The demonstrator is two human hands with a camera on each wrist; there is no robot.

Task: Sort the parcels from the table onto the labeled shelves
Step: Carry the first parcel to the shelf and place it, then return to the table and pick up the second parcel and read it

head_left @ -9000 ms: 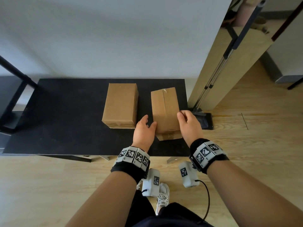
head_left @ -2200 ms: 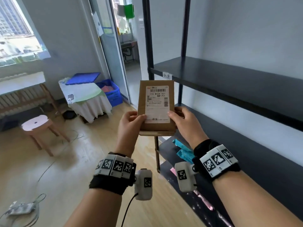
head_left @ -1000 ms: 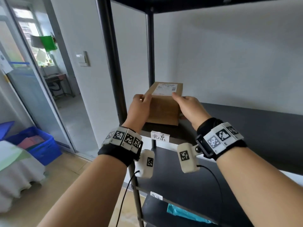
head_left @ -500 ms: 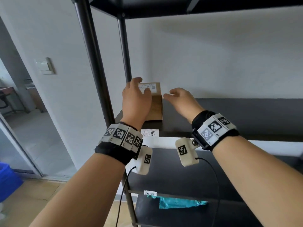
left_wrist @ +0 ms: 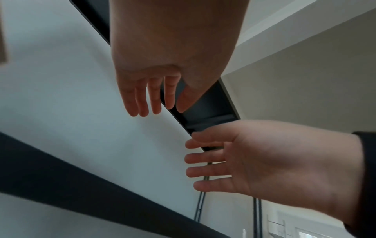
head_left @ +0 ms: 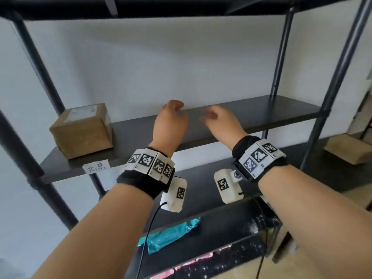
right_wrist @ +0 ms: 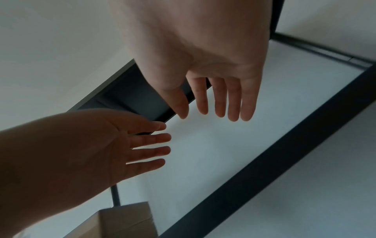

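Note:
A brown cardboard parcel (head_left: 81, 129) with a white shipping label on top stands at the left end of the black shelf (head_left: 251, 115), above a paper tag with Chinese characters (head_left: 96, 167). One corner of the parcel (right_wrist: 124, 220) shows in the right wrist view. My left hand (head_left: 171, 119) and right hand (head_left: 218, 120) hover in front of the shelf's middle, well right of the parcel. Both hold nothing. Seen from the wrists, the left hand's fingers (left_wrist: 150, 96) and the right hand's fingers (right_wrist: 220, 98) are straight and spread.
Black uprights (head_left: 340, 63) frame the rack, with another shelf overhead. A teal plastic mailer (head_left: 171, 232) lies on a lower shelf. A second cardboard parcel (head_left: 349, 150) sits on the dark table at far right. A white wall stands behind the rack.
Half a second ago my left hand rested on the parcel on the shelf. Both hands have since let go and drawn away to the right, and the view has swung right.

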